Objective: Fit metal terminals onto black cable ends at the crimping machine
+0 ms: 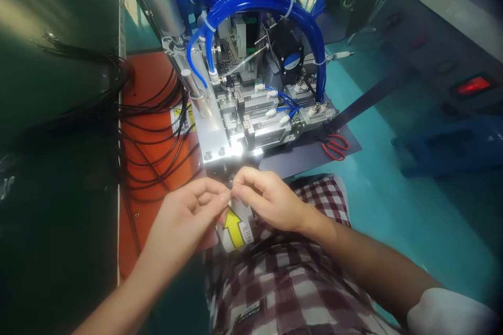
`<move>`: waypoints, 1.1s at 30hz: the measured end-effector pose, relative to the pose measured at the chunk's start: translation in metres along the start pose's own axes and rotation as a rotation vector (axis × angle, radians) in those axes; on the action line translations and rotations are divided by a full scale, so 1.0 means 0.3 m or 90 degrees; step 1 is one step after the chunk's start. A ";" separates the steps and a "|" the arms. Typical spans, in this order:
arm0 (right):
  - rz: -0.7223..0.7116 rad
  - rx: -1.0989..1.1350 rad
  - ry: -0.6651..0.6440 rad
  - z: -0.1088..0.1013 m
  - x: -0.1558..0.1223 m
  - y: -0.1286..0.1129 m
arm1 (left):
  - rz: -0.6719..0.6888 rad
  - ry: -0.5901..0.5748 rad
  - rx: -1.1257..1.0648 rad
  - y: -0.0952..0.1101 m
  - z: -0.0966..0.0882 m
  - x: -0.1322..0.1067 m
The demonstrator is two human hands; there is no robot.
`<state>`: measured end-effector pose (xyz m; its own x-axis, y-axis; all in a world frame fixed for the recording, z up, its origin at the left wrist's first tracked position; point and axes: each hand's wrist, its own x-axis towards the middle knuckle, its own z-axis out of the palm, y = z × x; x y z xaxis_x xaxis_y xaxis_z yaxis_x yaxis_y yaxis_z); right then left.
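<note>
My left hand (192, 209) and my right hand (269, 196) meet fingertip to fingertip in front of the machine's near edge. Both are closed in a pinch, thumb against index finger. Whatever lies between the fingertips is too small to make out. Just below them shows a white label with a yellow arrow (234, 227). Beyond the hands stands a metal machine (251, 115) with pneumatic cylinders and thin blue tubes. A bright spot of light falls on its front edge, right above my fingers.
Black cables (157, 141) spread over an orange surface (137, 220) at the left. Red-handled cutters (336, 147) lie on the grey plate at the right. A thick blue hose bundle (271, 0) arches over the machine. A red lit switch (472, 85) glows at far right.
</note>
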<state>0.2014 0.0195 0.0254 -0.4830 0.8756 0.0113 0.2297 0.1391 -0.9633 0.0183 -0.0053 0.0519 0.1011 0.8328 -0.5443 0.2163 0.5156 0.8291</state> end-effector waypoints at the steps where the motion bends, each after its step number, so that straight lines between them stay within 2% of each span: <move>1: 0.013 0.007 -0.006 -0.004 0.001 0.001 | 0.001 0.002 0.004 -0.001 0.000 0.001; 5: 0.027 -0.038 0.000 -0.024 0.001 0.007 | -0.009 0.002 0.011 -0.006 0.001 0.003; 11: -0.052 -0.105 0.011 -0.013 -0.004 0.010 | -0.013 -0.002 -0.001 -0.005 0.005 -0.001; 14: -0.114 -0.084 0.015 -0.005 -0.001 0.011 | -0.018 -0.016 0.000 -0.003 0.006 -0.001; 16: -0.122 -0.041 0.008 -0.005 0.001 0.015 | 0.007 -0.028 0.030 -0.004 0.005 0.000; 19: -0.060 0.045 0.030 -0.012 0.003 0.032 | 0.128 0.025 0.133 -0.015 0.004 0.007; 22: 0.010 0.129 0.081 -0.017 0.009 0.066 | 0.326 0.115 0.290 -0.041 0.002 0.023; 24: 0.040 0.179 0.093 -0.014 0.013 0.092 | 0.472 0.127 0.407 -0.062 -0.002 0.040; 26: 0.065 0.217 0.095 -0.004 0.015 0.116 | 0.581 0.120 0.508 -0.080 -0.008 0.057; 28: 0.087 0.241 0.099 0.010 0.017 0.132 | 0.640 0.117 0.573 -0.093 -0.017 0.071; 33: 0.108 0.259 0.107 0.033 0.027 0.137 | 0.678 0.116 0.616 -0.106 -0.043 0.086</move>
<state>0.1985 0.0278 -0.0168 -0.3154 0.9379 -0.1443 -0.0731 -0.1756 -0.9817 0.0014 0.0024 0.0132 0.5219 0.7789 0.3478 0.6852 -0.6256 0.3730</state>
